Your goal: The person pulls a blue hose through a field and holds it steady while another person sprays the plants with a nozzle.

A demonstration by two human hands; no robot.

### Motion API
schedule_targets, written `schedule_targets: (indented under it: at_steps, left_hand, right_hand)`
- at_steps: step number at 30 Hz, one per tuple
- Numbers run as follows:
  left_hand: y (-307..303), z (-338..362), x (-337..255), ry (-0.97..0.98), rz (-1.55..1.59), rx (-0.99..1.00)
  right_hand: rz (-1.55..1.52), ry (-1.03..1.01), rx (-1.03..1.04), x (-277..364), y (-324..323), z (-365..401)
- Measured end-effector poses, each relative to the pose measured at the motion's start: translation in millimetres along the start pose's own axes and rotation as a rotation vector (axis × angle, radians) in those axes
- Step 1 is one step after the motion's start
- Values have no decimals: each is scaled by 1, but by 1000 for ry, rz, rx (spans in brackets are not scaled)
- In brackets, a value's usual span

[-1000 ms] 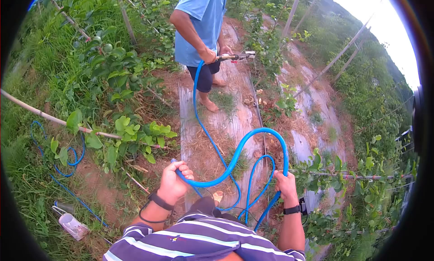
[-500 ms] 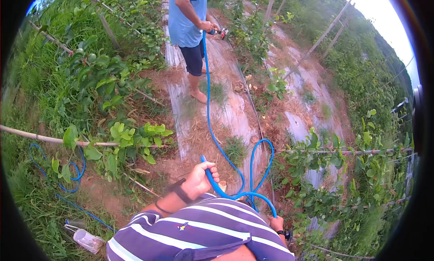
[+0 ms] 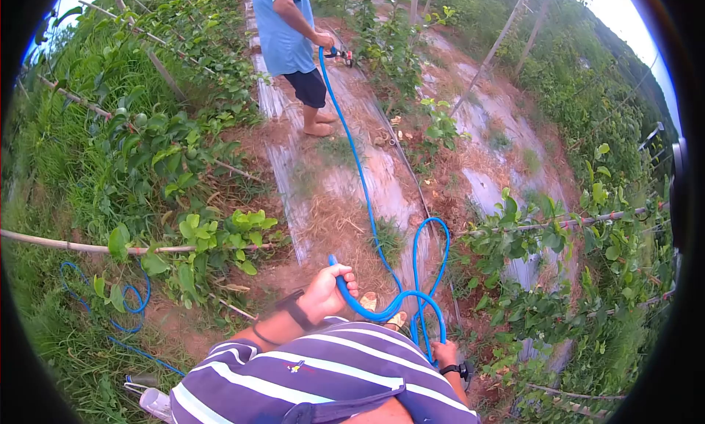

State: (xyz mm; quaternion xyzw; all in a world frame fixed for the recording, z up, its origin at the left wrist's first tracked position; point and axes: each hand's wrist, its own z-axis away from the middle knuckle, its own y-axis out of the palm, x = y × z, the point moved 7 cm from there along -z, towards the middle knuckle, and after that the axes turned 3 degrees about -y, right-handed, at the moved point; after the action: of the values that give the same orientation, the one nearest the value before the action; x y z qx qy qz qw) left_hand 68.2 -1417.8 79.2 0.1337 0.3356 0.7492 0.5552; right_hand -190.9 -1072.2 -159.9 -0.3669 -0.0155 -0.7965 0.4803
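Note:
A thick blue hose (image 3: 380,315) runs in front of my striped shirt. My left hand (image 3: 328,292) is closed around it, and a short length sticks up above the fist. Lower right, my right hand (image 3: 444,353) is wrapped round the hose where it bends down near my waist; its fingers are partly hidden. Between the two hands the hose sags, and a standing loop rises just beyond. From there it stretches forward along the path to a co-worker (image 3: 283,27) in a blue shirt, who grips a red and silver fitting (image 3: 342,55) at its far end.
Leafy plants on bamboo poles (image 3: 95,244) border the path on both sides. Pale plastic sheeting (image 3: 294,196) with dry grass covers the path. On the left grass lie a thinner coiled blue hose (image 3: 132,306) and a white container (image 3: 156,403). Slanted posts (image 3: 493,45) stand at right.
The co-worker appears further left and higher in view, with feet placed differently. My right hand has come up slightly, and the hose loop has shifted. My left hand keeps its hold.

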Motion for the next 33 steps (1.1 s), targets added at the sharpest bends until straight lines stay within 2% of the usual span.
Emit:
schedule_targets:
  at_steps: [4,8,10,13,17,19,21,23,25,27,28,30,31,33]
  left_hand:
    - [-1,1,5,3,13,16]
    - [-5,3,4,30,6,5]
    - [-6,3,4,47,3,-1]
    - [-5,3,9,20,-15,3]
    - [-1,3,16,-15,-21,10]
    - [3,3,21,-61,-38,10]
    - [8,1,20,-28,-38,24]
    - [4,-9,23,-72,-22,68]
    - [12,-6,25,-52,-70,71]
    - [12,-12,28,-56,-97,35]
    - [13,-13,29,-59,-122,35]
    - [9,-20,30,-55,-142,21]
    - [9,-22,30,-54,-156,33]
    - [11,-25,32,-80,-152,37]
  right_hand:
    - [-53,-2,-11,10,3,15]
    - [-31,45,-7,-10,5,16]
    - [127,69,17,-5,2,32]
    - [194,9,13,2,-4,50]
    - [113,69,4,-54,-2,29]
    - [1,117,17,-62,1,30]
    - [-49,176,38,-60,4,34]
    - [16,119,-20,-69,3,27]
    - [30,165,-1,-53,-2,40]
    - [154,148,-62,-74,-5,27]
    - [111,175,-106,-73,-10,33]
    - [209,99,-79,-54,-14,45]
    - [183,118,-104,-60,-16,47]
    - [195,33,-105,-62,-16,46]
